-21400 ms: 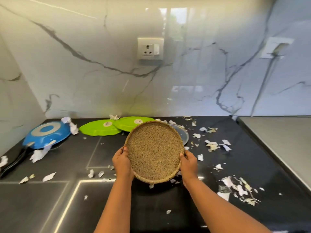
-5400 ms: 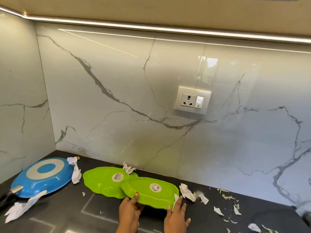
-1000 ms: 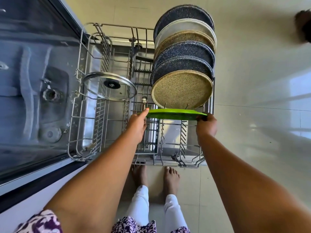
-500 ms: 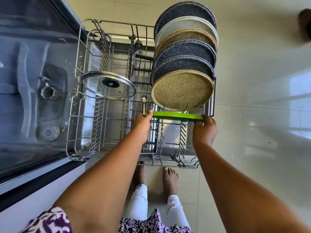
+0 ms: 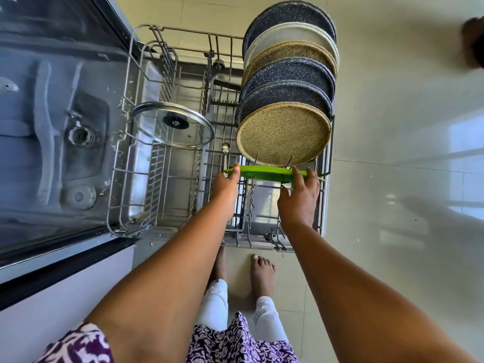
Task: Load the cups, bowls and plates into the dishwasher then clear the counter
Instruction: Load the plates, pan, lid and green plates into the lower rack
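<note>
At the centre of the frame, the green plate [image 5: 264, 172] stands on edge in the rack [image 5: 123, 179], just below a tan plate [image 5: 282, 132] at the front of a row of plates. The left hand [image 5: 225, 187] grasps its left end and the right hand [image 5: 298, 197] its right edge. A glass lid [image 5: 172, 124] sits to the left.

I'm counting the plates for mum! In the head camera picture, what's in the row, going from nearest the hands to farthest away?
green plate → front tan plate → first dark speckled plate → second dark speckled plate → back tan plate → white plate → last dark plate
</note>
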